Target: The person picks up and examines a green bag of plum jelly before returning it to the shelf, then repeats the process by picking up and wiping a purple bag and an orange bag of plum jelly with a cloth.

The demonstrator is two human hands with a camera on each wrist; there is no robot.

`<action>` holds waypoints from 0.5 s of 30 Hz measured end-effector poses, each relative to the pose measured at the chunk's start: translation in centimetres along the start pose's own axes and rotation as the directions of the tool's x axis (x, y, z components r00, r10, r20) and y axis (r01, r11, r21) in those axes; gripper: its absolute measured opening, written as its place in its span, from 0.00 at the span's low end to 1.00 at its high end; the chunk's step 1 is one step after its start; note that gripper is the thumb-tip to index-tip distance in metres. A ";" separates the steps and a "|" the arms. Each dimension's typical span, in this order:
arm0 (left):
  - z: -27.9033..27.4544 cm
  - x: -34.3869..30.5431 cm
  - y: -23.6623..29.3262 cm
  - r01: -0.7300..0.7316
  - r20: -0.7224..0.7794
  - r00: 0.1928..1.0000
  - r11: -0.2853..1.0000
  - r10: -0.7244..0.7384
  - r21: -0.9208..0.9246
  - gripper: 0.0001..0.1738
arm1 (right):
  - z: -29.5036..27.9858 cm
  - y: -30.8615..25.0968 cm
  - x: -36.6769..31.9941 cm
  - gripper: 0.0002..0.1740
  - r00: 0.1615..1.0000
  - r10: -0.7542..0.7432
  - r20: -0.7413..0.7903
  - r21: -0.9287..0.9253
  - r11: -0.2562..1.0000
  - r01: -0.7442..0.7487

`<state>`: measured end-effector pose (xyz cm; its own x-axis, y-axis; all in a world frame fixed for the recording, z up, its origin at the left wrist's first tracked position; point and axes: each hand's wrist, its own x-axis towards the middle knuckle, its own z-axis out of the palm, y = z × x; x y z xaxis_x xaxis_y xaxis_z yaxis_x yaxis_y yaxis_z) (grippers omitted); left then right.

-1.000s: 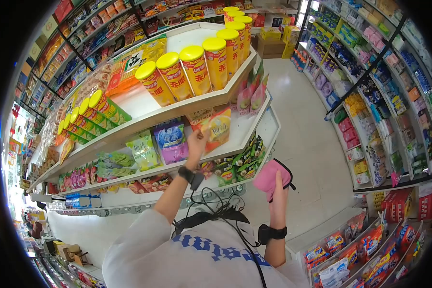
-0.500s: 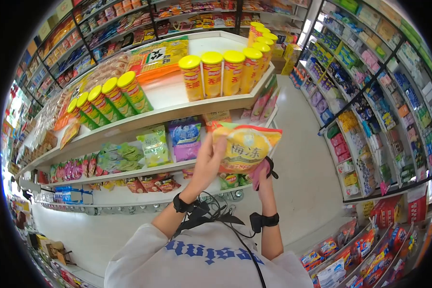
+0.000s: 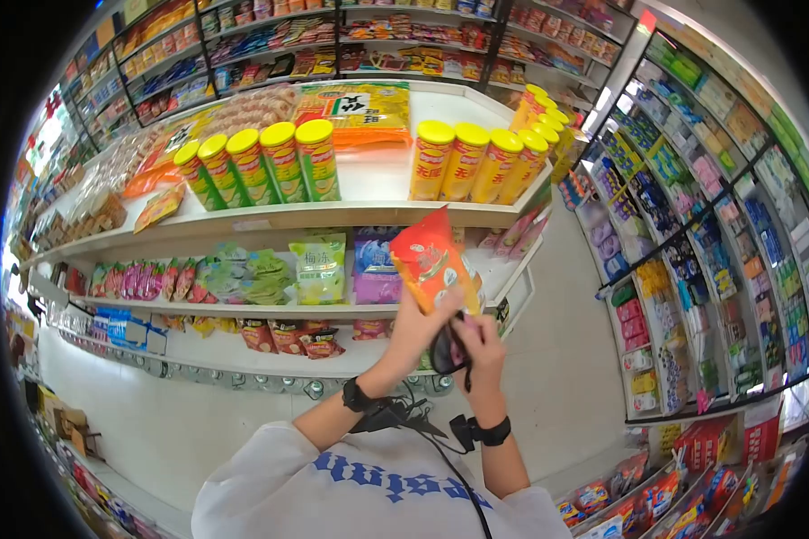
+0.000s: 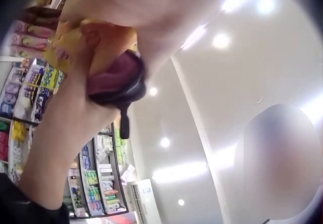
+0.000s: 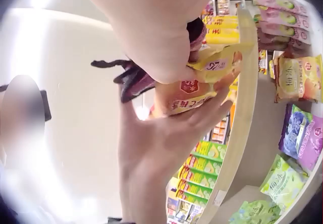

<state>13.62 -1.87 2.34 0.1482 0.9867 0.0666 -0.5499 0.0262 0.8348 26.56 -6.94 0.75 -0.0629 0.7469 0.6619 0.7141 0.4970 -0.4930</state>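
An orange, yellow and red snack bag (image 3: pixel 430 256) is tilted in front of the shelves, with my left hand (image 3: pixel 420 325) gripping its lower part. In the right wrist view, the left hand (image 5: pixel 161 141) lies with its fingers spread along the bag (image 5: pixel 202 85). My right hand (image 3: pixel 485 355) is beside it at the bag's lower end, fingers curled around a pink pouch with black trim and a strap (image 3: pixel 449 350). Dark pouch edges (image 5: pixel 137 87) stick out from under that hand. In the left wrist view, the pouch (image 4: pixel 118 78) hangs right under the bag (image 4: pixel 113 40).
Yellow-lidded chip cans (image 3: pixel 433 162) and green ones (image 3: pixel 279 162) line the top shelf (image 3: pixel 368 214). Below stand green (image 3: pixel 319 269) and purple bags (image 3: pixel 377 269) on the middle shelf. Stocked racks (image 3: pixel 692 260) rise on the right, beyond the floor (image 3: pixel 566 341).
My left hand has taken the snack bag off the middle shelf and brought it to the right hand. The bag has turned from front facing to tilted upright. The pouch has moved left.
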 end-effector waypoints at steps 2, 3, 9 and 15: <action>-0.8 0.6 0.9 0.037 -0.097 0.994 0.985 -0.053 -0.166 0.27 | 0.5 -0.9 -0.7 0.25 0.994 -0.016 0.113 0.095 0.995 0.005; -1.4 0.6 1.3 0.047 -0.103 0.992 0.978 -0.069 -0.205 0.25 | 0.2 -1.8 -0.2 0.26 0.987 -0.078 0.138 0.138 0.989 0.059; -4.5 -0.6 4.9 0.129 -0.025 0.991 0.978 -0.135 -0.166 0.20 | -1.6 1.7 -1.6 0.13 0.789 0.601 -0.128 0.515 0.720 -0.465; -3.8 -2.5 7.6 0.243 0.087 0.969 0.960 -0.232 -0.141 0.23 | -2.4 5.1 -3.4 0.32 0.590 0.659 0.466 0.465 0.385 -0.797</action>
<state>5.91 -3.55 6.48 0.3427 0.9359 -0.0821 -0.6078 0.2875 0.7402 32.02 -7.99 -2.64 0.1082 0.9743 -0.1978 0.0013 -0.1991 -0.9800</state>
